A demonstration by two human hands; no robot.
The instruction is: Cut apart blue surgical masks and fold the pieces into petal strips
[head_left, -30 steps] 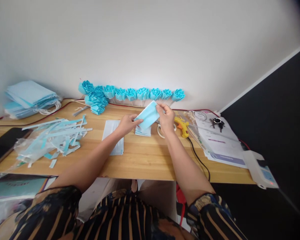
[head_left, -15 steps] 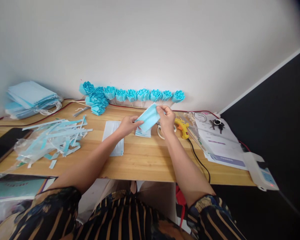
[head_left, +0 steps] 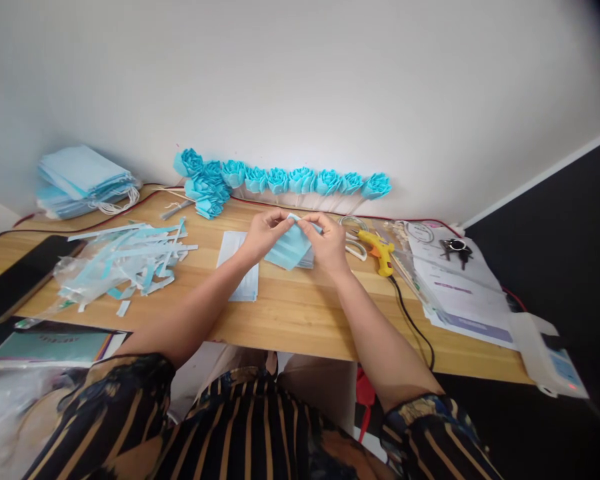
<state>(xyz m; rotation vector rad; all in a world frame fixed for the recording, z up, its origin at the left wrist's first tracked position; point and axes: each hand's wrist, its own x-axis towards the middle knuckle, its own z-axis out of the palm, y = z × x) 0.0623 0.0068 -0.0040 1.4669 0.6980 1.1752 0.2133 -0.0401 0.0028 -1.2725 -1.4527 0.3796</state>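
Observation:
My left hand [head_left: 267, 232] and my right hand [head_left: 329, 241] pinch the upper edge of a light blue piece of face mask fabric [head_left: 290, 251], thumbs close together near its top. The fabric hangs down between them with one corner pointing at the table. Partly hidden behind it lies a small stack of pale blue pieces [head_left: 308, 259]. Left of that, under my left wrist, is a flat pile of pale pleated mask sheets [head_left: 244, 285]. Scissors with white handles [head_left: 357, 251] lie just right of my right hand, beside a yellow glue gun [head_left: 381, 252].
Blue fabric flowers [head_left: 301, 180] on sticks line the wall. A stack of masks [head_left: 83, 180], cut strips [head_left: 135, 257] and a dark phone [head_left: 25, 277] lie left. On the right are papers [head_left: 445, 283], keys [head_left: 457, 248] and a power strip [head_left: 555, 363]; the glue gun's cord crosses the table edge.
The fabric has turned from a slanted rectangle to hanging corner-down. My hands have come together at its top edge. The camera view has shifted slightly left.

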